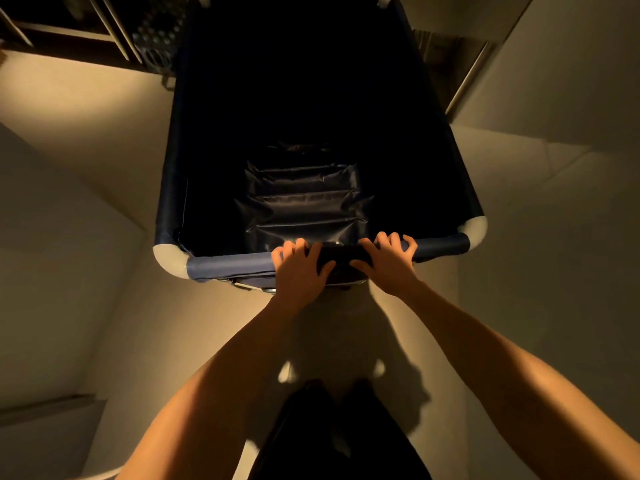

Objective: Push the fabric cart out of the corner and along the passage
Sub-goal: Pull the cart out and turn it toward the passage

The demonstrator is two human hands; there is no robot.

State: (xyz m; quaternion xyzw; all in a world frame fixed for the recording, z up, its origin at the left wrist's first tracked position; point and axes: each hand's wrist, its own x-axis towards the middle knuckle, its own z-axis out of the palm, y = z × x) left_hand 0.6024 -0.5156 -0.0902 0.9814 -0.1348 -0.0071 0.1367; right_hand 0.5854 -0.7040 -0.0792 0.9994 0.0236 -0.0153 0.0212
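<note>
A tall dark-blue fabric cart (228, 266) with white rounded corner caps stands right in front of me, its deep inside nearly black, with wrinkled fabric at the bottom. My left hand (299, 271) and my right hand (388, 263) both wrap over the near top rail, close together at its middle. Both arms reach straight forward to the cart.
Pale walls (52, 237) close in on the left and right of a narrow floor strip (214, 323). Shelving and a wire rack (152, 39) stand at the far left, next to the cart's far end. A door frame (467, 77) shows at the far right.
</note>
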